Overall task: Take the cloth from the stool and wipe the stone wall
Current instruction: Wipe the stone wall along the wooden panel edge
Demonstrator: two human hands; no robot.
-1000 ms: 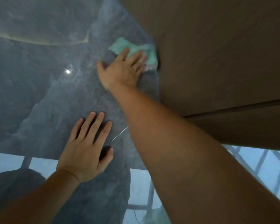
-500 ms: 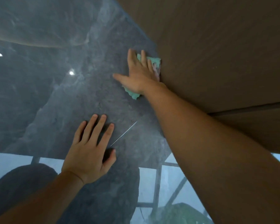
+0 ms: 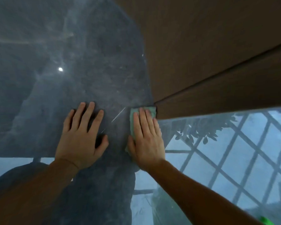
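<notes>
A glossy dark grey stone wall (image 3: 88, 70) fills the view straight ahead. My right hand (image 3: 145, 140) lies flat on a pale green cloth (image 3: 133, 120) and presses it against the stone, right beside the bottom corner of a brown wooden panel. Only the cloth's top and left edges show past my fingers. My left hand (image 3: 82, 138) rests flat on the stone to the left of the cloth, fingers spread, with nothing in it. The stool is out of view.
A brown wooden panel (image 3: 209, 54) with a seam meets the stone on the right. Below it the polished surface reflects a lattice window (image 3: 234, 151) and leaves. A ceiling light (image 3: 60, 69) glints in the stone at the upper left. Something green (image 3: 266, 221) peeks in at the bottom right corner.
My right hand has slid the cloth down along the panel's edge to its bottom corner, level with my left hand. My left hand has stayed planted on the stone.
</notes>
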